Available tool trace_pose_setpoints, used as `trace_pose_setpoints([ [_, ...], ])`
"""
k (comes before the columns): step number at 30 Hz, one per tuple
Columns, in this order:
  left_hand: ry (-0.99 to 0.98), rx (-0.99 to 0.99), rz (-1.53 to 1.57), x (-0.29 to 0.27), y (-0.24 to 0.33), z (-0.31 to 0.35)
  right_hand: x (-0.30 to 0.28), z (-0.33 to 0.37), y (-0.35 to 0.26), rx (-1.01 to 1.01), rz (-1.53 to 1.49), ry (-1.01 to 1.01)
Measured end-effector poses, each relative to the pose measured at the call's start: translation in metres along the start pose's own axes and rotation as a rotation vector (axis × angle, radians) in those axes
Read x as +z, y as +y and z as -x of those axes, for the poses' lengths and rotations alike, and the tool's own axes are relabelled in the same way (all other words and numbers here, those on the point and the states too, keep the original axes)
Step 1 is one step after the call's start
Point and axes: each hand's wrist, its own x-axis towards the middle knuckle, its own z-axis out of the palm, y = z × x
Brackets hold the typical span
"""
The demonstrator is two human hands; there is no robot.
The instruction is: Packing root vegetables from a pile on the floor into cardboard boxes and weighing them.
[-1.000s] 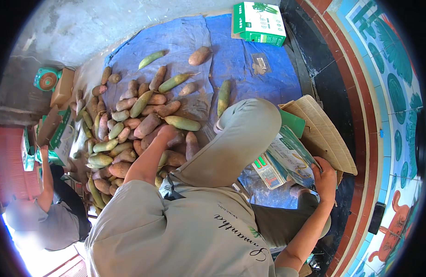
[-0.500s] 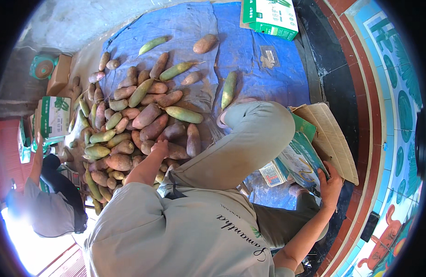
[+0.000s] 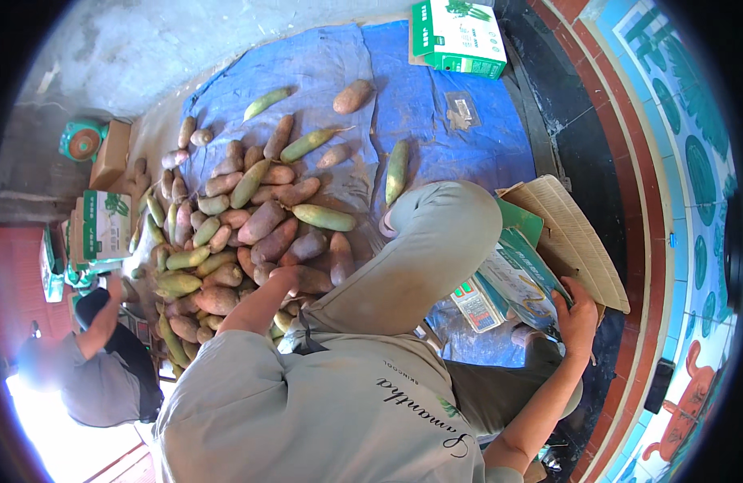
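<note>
A large pile of radishes, green, reddish and purple, lies on a blue tarp. My left hand reaches down into its near side, touching a reddish-brown radish; its fingers are mostly hidden, so I cannot tell whether it grips. On the right, my right hand holds the near edge of a green and white cardboard carton. The carton tilts beside my bent knee, with a brown flap spread outward.
A digital scale sits partly under the carton. Another green and white carton stands at the tarp's far edge. At left, a co-worker bends near stacked cartons. A phone is by the tiled wall at right.
My left hand has drawn back slightly toward me among the radishes. My right hand stays on the carton. The co-worker's arm has come down from the stacked cartons. The whole view has shifted a little.
</note>
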Motion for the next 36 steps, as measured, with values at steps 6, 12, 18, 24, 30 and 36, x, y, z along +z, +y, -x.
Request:
trace_pose_setpoints([
  [6, 0.206, 0.044, 0.01, -0.048, -0.001, 0.044, -0.004, 0.004, -0.002, -0.033, 0.043, -0.015],
  [12, 0.489, 0.13, 0.165, -0.113, -0.003, 0.083, -0.004, 0.009, -0.006, -0.046, 0.055, -0.03],
  [18, 0.722, 0.18, 0.309, -0.139, 0.017, 0.107, -0.003, 0.017, -0.006, -0.055, 0.034, -0.042],
  [24, 0.814, 0.148, 0.402, -0.115, 0.04, 0.072, 0.001, 0.021, -0.004, -0.083, 0.028, -0.037],
  [30, 0.754, 0.131, 0.363, -0.116, 0.047, 0.08, 0.002, 0.023, -0.003, -0.09, 0.039, -0.037],
  [36, 0.699, 0.115, 0.25, -0.118, 0.054, 0.081, 0.004, 0.023, 0.0, -0.09, 0.05, -0.031],
])
